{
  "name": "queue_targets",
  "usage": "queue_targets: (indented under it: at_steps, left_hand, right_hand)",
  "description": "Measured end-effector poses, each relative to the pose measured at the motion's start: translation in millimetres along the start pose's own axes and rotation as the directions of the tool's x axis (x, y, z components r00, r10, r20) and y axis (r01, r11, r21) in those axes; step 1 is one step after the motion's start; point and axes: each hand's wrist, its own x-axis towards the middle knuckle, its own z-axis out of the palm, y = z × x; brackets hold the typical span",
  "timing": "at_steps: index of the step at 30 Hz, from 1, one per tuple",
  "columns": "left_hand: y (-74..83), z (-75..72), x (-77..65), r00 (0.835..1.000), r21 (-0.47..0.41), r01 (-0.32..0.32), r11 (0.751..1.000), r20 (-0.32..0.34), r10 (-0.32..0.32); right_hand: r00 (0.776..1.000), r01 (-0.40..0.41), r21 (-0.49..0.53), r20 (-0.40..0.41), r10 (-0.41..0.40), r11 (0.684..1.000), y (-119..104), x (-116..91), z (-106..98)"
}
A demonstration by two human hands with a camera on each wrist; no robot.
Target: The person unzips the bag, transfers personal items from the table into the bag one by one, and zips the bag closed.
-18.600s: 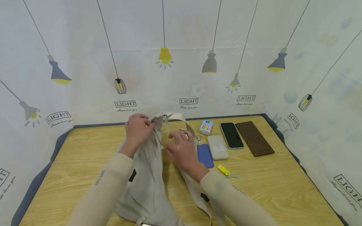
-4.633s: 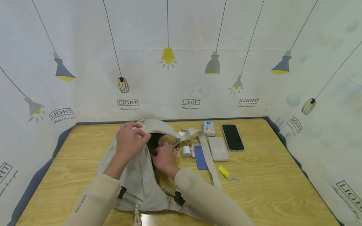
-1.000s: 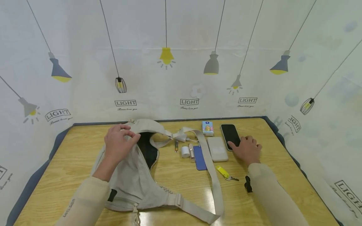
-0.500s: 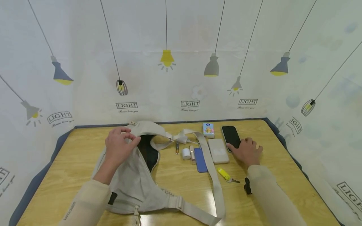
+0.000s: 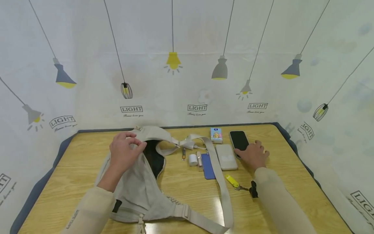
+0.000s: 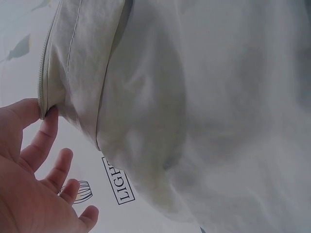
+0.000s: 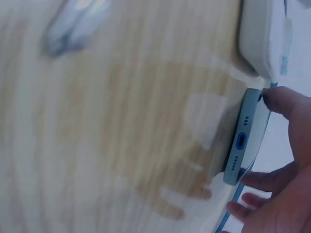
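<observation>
In the head view a light grey fabric bag lies on the left of the table, its dark inside showing through the unzipped opening. My left hand pinches the zipped edge of that opening between thumb and index finger, the other fingers loosely bent, as the left wrist view shows. At the right, my right hand holds a smartphone by its two long sides near the lower end. In the right wrist view the phone's bottom edge with its charging port faces the camera. It appears to lie on the table.
Beside the phone lie a white power bank and a small blue tissue pack. A blue card holder, a lipstick-like tube, a white cylinder and yellow-tagged key lie nearer. The bag's strap loops around several items.
Earlier the bag's zip was worked, a brown flat wallet left the table, and my right hand was inside the bag. It has since moved right to the phone. My left hand stays put.
</observation>
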Motion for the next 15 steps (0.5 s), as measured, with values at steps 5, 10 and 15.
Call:
queue_targets:
  at_steps: [5, 10, 15]
  left_hand:
    - [0.7, 0.7, -0.3, 1.000, 0.012, 0.000, 1.000, -0.001, 0.000]
    - [1.9, 2.0, -0.2, 1.000, 0.011, -0.009, 1.000, -0.002, 0.009]
    - [2.6, 3.2, -0.2, 1.000, 0.010, -0.007, 1.000, -0.002, 0.007]
  right_hand:
    - [0.998, -0.059, 0.046, 0.028, 0.058, 0.997, -3.6, 2.9, -1.5]
    - [0.996, -0.086, 0.065, 0.025, 0.084, 0.994, -3.7, 3.2, -2.8]
    - [0.997, -0.078, 0.088, 0.006, 0.078, 0.993, -5.2, 1.9, -3.1]
